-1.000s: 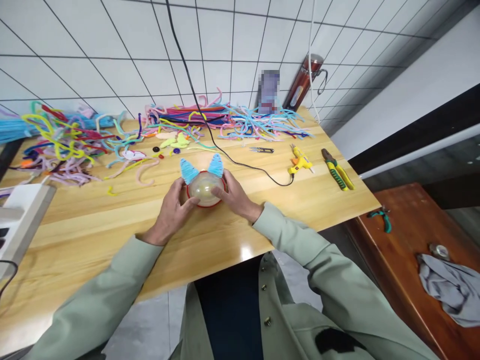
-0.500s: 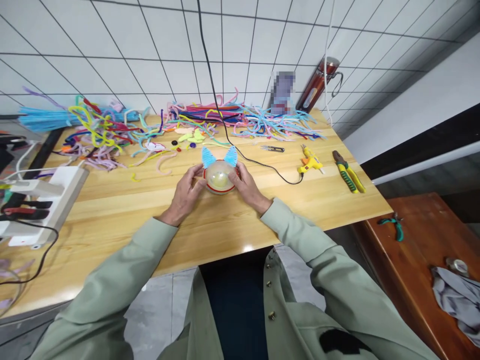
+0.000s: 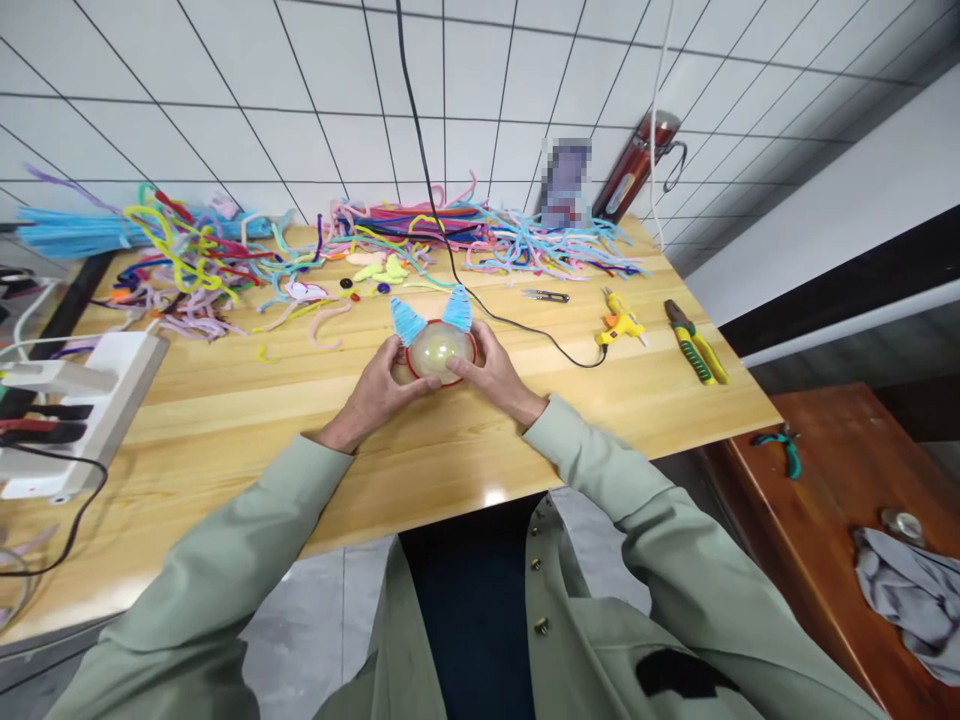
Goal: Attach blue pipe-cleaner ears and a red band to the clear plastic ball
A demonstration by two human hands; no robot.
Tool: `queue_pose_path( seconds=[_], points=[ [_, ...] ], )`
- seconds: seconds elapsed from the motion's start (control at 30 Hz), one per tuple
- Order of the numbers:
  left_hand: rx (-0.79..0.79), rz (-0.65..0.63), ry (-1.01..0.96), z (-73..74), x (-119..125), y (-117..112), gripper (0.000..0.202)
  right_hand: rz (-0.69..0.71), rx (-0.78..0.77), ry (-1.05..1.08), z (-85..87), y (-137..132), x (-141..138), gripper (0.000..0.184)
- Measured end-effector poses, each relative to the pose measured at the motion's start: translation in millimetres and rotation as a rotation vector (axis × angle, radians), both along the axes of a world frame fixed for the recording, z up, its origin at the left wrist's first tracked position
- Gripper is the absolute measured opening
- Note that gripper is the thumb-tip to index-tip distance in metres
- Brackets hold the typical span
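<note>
Between my two hands is a clear, shiny dome (image 3: pixel 433 345) with a red rim and two light-blue fuzzy ears on its far side, the left ear (image 3: pixel 407 321) and the right ear (image 3: pixel 457 309). My left hand (image 3: pixel 382 388) grips the dome from the left, its thumb lying along the near edge. From the right, my right hand (image 3: pixel 493 368) closes on it with the thumb on the near face. Beyond the dome lie loose pipe cleaners (image 3: pixel 330 325) and a few small dark beads (image 3: pixel 384 288). The dome's underside is hidden.
Piles of coloured pipe cleaners (image 3: pixel 409 222) line the back of the wooden table (image 3: pixel 247 410). On the right lie thread snips (image 3: pixel 547 296), a yellow glue gun (image 3: pixel 621 320) and pliers (image 3: pixel 696 345). A white power strip (image 3: pixel 112 405) stands at left. A black cord crosses the table.
The dome has tilted, its ears leaning left. My left thumb has slid right along its near edge, and my right thumb has moved lower on its face.
</note>
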State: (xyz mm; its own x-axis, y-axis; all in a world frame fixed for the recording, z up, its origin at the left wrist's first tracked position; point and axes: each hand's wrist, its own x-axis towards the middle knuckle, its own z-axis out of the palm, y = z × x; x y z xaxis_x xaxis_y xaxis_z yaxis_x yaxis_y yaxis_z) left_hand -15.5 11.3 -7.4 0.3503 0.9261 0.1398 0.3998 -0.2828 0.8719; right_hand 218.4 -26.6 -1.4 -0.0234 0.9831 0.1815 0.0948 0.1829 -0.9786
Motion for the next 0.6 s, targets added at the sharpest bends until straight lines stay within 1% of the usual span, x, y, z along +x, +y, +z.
queue_pose_path(
  seconds=[0.13, 0.3, 0.37, 0.43, 0.5, 0.6],
  points=[
    [0.000, -0.008, -0.006, -0.6, -0.8, -1.7, 0.075, 0.023, -0.015, 0.006, -0.5, -1.0, 0.2, 0.098],
    [0.023, -0.033, -0.144, -0.9, 2.9, -2.4, 0.094, 0.078, 0.019, -0.019, 3.5, -2.6, -0.7, 0.098],
    [0.015, -0.054, -0.165, -1.3, 3.5, -2.0, 0.097, 0.092, 0.013, -0.037, 5.0, -3.0, -1.0, 0.099],
    [0.009, -0.055, -0.158, -1.4, 3.3, -1.7, 0.098, 0.100, 0.001, -0.005, 5.3, -3.2, -1.3, 0.100],
    [0.011, -0.052, -0.157, -1.0, 2.6, -1.8, 0.098, 0.100, -0.014, 0.059, 4.2, -3.0, -1.5, 0.095],
    [0.014, -0.061, -0.165, 0.1, 1.7, -2.3, 0.097, 0.066, -0.012, 0.126, 1.6, -2.0, -0.9, 0.083]
  ],
)
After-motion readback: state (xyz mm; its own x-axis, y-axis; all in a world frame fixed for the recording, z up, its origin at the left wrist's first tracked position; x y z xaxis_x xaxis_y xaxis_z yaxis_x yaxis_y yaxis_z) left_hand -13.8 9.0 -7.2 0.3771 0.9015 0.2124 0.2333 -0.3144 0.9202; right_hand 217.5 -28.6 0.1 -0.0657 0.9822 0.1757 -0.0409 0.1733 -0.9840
